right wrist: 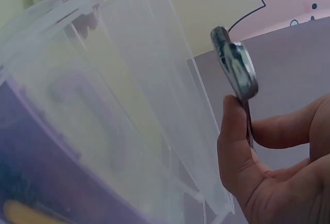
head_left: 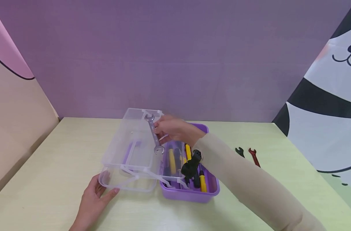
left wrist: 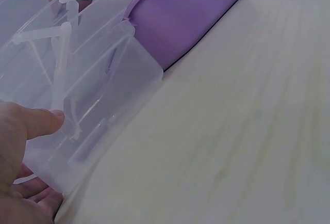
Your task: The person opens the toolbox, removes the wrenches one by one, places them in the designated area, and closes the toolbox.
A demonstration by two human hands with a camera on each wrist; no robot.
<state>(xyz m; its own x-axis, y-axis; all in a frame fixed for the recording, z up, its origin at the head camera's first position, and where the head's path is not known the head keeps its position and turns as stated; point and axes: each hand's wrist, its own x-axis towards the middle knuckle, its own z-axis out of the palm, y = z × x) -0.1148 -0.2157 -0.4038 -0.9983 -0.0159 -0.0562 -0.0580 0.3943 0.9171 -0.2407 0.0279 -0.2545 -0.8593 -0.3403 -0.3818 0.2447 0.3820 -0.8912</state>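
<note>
In the head view my right hand point(head_left: 172, 128) pinches a silver double open-end wrench point(head_left: 154, 133) between thumb and fingers, above the clear plastic lid point(head_left: 117, 154). Seen from the right wrist, one end of the wrench point(right wrist: 236, 66) juts up past the fingertips. My left hand point(head_left: 93, 199) holds the lid's near left corner, its thumb on one side and fingers on the other. The lid is swung out to the left of a purple toolbox point(head_left: 190, 196). Inside the box are yellow-handled tools point(head_left: 203, 183) and dark ones, partly hidden by the lid and right wrist.
On the pale table point(head_left: 42, 179), right of the box, lie a black wrench point(head_left: 239, 151) and a red wrench point(head_left: 254, 156), both partly covered by my right sleeve point(head_left: 250, 189). A purple wall panel point(head_left: 169, 57) stands along the table's back edge.
</note>
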